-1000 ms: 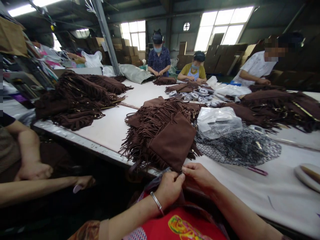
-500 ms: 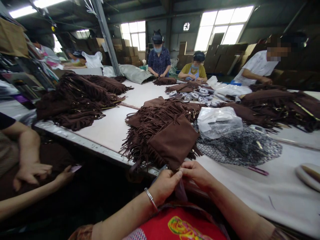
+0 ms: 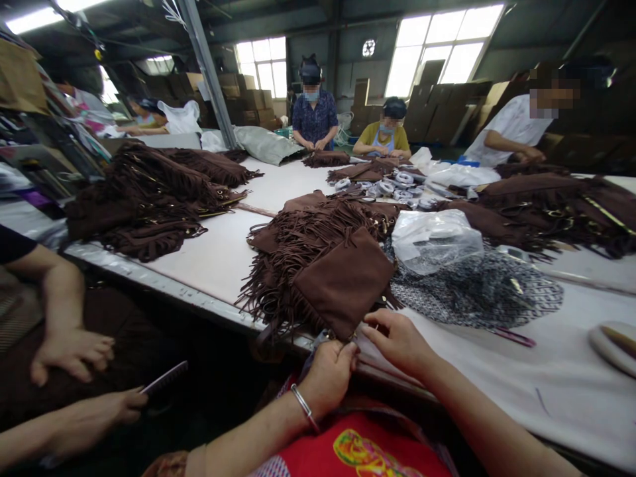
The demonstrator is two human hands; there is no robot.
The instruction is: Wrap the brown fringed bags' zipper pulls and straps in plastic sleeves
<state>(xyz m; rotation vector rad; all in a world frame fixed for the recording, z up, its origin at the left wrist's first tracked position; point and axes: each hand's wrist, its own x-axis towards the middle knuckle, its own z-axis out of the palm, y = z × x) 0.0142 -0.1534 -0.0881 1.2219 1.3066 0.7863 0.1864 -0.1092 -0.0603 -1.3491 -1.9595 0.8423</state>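
Below the table's near edge my left hand [image 3: 330, 371], with a silver bangle on its wrist, is closed on the lower corner of a brown fringed bag [image 3: 345, 281]. The bag's flat, suede-like panel slopes up onto a heap of brown fringe [image 3: 318, 232]. Just right of that corner is my right hand [image 3: 397, 341], slightly apart from the left. Its thumb and forefinger are drawn together as in a pinch; anything between them is too small to make out.
More brown fringed bags [image 3: 163, 192] lie at left, others [image 3: 556, 205] at right. A clear plastic bag [image 3: 437, 238] rests on black-and-white knit fabric [image 3: 477, 285]. At left, a co-worker's hand holds a comb [image 3: 166, 376]. Rolls of tape [image 3: 387, 187] lie farther back.
My right hand has moved up and right, away from my left hand and the bag's corner. My left hand has dropped slightly. At left, the co-worker's comb hand has moved lower.
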